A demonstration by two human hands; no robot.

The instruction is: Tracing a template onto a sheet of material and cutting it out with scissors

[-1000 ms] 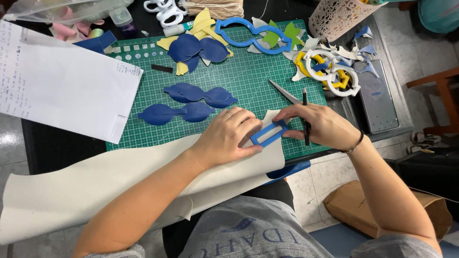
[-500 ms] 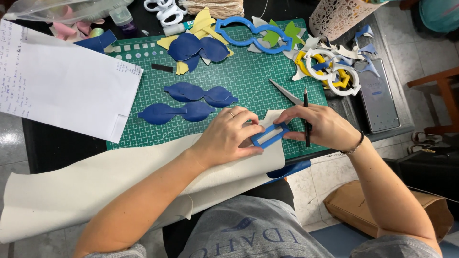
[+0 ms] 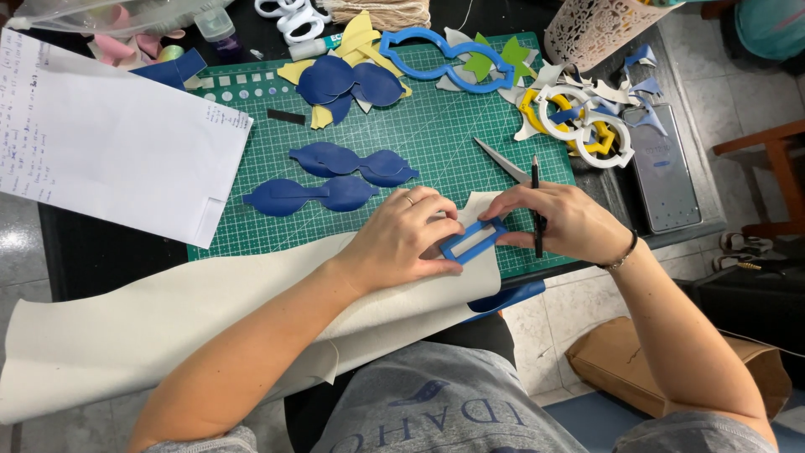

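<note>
Small blue rectangular frame template sits centre-right of frame, flat on the cream sheet, which overlaps the lower edge of the green cutting mat. Left hand comes in from lower left, palm down, fingers curled and pressing the template's left end, thumb along its lower edge. Right hand enters from lower right, fingertips pinching the template's right end, a black pencil held upright between its fingers. Scissors lie just above the right hand. Two blue bow-shaped cutouts lie on the mat, upper left of the hands.
</note>
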